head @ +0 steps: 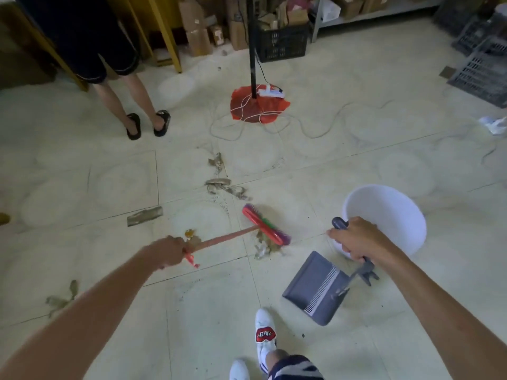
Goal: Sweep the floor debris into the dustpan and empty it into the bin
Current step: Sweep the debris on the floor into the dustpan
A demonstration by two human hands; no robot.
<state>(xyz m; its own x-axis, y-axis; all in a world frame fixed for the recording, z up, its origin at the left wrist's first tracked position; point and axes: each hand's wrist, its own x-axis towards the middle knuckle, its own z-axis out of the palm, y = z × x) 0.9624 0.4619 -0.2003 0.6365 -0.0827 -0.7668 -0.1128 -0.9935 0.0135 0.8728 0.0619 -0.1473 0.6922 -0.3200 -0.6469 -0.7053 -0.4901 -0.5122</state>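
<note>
My left hand (168, 253) grips the pink handle of a red broom (263, 224), whose purple-bristled head rests on the tiled floor over a small pile of brown scraps (264, 249). My right hand (356, 239) holds the upright handle of a grey dustpan (315, 286), whose pan rests on the floor just right of that pile, mouth facing it. A white bin (395, 212) stands right behind my right hand. More paper and leaf scraps (225, 185) lie beyond the broom, a flat cardboard piece (144, 215) to the left, and further bits (61, 297) under my left forearm.
Another person's legs in black sandals (148, 124) stand at far left. A fan stand on a red base (256, 105) with a power strip and loose white cables is at centre back. Black crates (282, 42), boxes and shelving line the far wall. My white shoe (264, 335) is below.
</note>
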